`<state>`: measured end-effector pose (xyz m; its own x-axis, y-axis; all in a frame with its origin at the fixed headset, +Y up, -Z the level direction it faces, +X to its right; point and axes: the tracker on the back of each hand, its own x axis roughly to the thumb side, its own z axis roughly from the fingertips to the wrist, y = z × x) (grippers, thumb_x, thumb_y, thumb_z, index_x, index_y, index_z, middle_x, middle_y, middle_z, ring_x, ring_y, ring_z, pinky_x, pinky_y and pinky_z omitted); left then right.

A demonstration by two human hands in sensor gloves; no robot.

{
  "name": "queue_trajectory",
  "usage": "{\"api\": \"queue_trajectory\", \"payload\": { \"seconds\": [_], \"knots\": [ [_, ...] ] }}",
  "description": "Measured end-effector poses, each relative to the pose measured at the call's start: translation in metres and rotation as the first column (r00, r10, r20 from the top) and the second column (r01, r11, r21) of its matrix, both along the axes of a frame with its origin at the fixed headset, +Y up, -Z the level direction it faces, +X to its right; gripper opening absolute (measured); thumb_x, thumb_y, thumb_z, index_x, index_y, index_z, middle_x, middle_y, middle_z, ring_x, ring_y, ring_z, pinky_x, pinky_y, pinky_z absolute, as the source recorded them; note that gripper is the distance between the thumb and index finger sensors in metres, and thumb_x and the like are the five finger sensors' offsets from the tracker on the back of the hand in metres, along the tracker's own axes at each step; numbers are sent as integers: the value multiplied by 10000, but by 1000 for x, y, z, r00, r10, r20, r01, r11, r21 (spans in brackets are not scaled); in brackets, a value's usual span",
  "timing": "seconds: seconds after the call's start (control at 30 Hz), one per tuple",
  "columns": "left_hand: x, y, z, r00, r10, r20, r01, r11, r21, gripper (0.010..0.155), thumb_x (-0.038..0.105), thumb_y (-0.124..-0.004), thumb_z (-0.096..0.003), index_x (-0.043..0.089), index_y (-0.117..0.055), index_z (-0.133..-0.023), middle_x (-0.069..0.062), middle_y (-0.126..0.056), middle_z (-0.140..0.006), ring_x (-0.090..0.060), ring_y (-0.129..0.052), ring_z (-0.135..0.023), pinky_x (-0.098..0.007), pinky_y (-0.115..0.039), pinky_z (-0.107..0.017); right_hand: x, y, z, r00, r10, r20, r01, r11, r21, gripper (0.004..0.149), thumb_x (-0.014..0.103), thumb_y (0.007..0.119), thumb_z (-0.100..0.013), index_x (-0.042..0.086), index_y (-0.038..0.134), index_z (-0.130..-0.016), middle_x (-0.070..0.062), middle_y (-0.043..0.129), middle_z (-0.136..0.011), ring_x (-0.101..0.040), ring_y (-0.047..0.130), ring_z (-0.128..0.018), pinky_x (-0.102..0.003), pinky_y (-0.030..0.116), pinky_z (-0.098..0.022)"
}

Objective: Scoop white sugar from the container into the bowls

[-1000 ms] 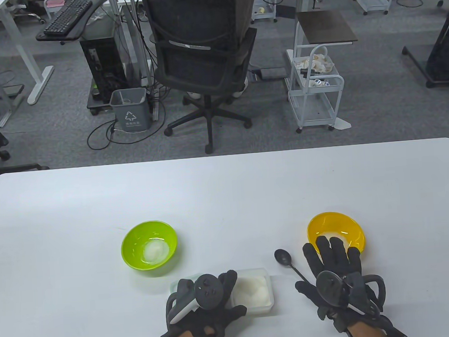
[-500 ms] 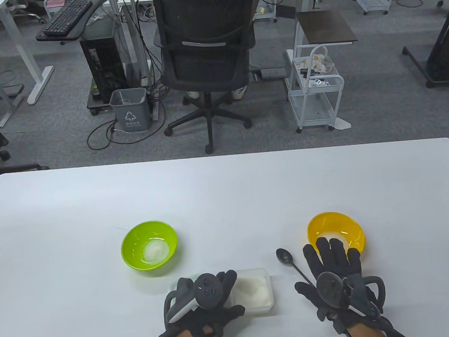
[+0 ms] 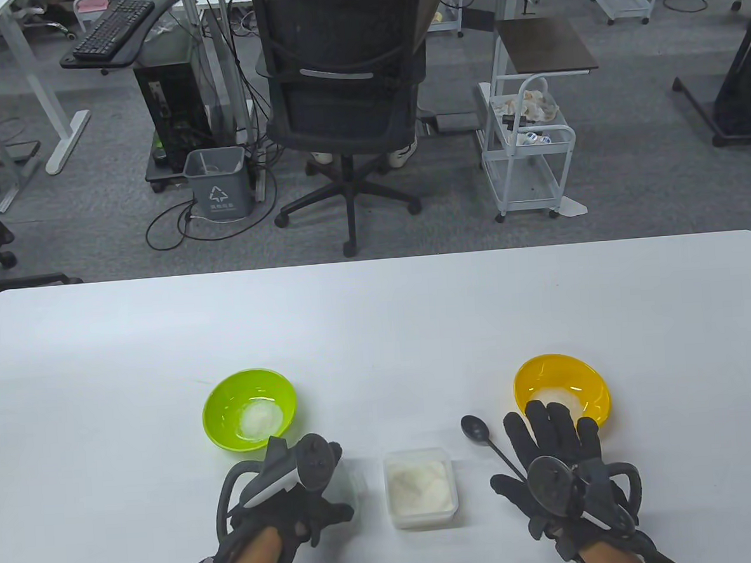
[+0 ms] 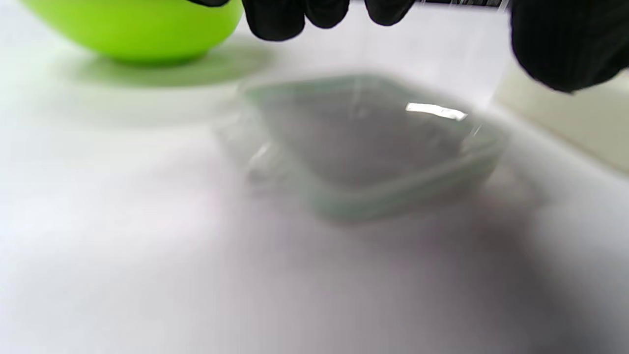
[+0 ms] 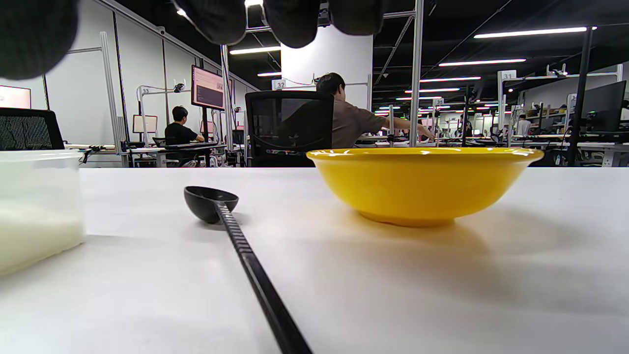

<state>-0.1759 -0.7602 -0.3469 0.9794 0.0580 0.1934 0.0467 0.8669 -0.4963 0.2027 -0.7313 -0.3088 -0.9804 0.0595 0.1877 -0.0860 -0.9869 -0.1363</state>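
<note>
On the white counter (image 3: 378,319), at far left: green bowl (image 3: 249,409) with a small heap of white sugar in its bottom. Just beside and nearer than it, the left hand (image 3: 287,500), lifted a little off the surface, tracker uppermost, fingers curled downward. Below those fingertips (image 4: 290,17) in the left wrist view, a clear lid (image 4: 373,147) with a greenish rim, blurred, tilted; whether gripped or merely under the hand, cannot tell.

At centre, near the front edge: clear rectangular container (image 3: 421,487), uncovered, holding white sugar (image 3: 419,482), well apart from the left hand and standing between the two hands.

Right of the container: black spoon (image 3: 483,437) lying flat on the counter, bowl end away from the person and toward the left, handle running back and to the right along a diagonal long axis, its near end passing under the right hand. Spoon bowl facing up, seen hollow in the right wrist view (image 5: 211,201).

Next, the right hand (image 3: 562,467), fingers spread and extended forward, released, grasping nothing, palm down over the spoon's handle end, fingertips reaching the near rim of the yellow bowl (image 3: 561,384).

Yellow bowl farthest right, with some white sugar inside.
</note>
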Motion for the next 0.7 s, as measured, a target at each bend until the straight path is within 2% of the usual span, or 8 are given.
{"api": "queue_trajectory", "payload": {
  "seconds": [0.07,0.17,0.27,0.7],
  "knots": [
    [-2,-13,-1,999,-51,10,52,997,-56,1043,740,-793,-336,399,-235,-1149,12,-152,-1245,-329,-310,-1213,-572,-290,-859,0,0,0,1000,3,-1,-3,1000,0,858,741,695,-414,377,373,-1121,-95,300,-1229,-413,334,-1159,-674,295,-789],
    [-2,-25,-1,996,-92,18,93,993,-67,1099,748,-801,-315,422,-116,-1111,13,-63,-1225,-350,-220,-1210,-575,-250,-861,-1,-1,0,1000,5,-4,-5,1000,-2,856,740,695,-414,375,378,-1120,-95,304,-1228,-414,337,-1159,-674,296,-789],
    [-4,-24,-1,999,-53,5,54,998,-29,1074,723,-824,-316,425,-178,-1122,35,-150,-1243,-327,-289,-1212,-577,-281,-863,-2,-1,0,1000,6,-4,-6,1000,-10,856,740,695,-414,374,379,-1120,-97,308,-1228,-413,343,-1158,-674,296,-789],
    [-5,-24,-2,1000,-18,11,18,1000,8,1065,707,-868,-305,414,-263,-1132,36,-234,-1249,-300,-368,-1207,-569,-326,-867,-5,-2,0,1000,3,3,-3,1000,-20,852,737,695,-415,370,388,-1119,-101,321,-1225,-416,355,-1154,-673,301,-788]
  ]
}}
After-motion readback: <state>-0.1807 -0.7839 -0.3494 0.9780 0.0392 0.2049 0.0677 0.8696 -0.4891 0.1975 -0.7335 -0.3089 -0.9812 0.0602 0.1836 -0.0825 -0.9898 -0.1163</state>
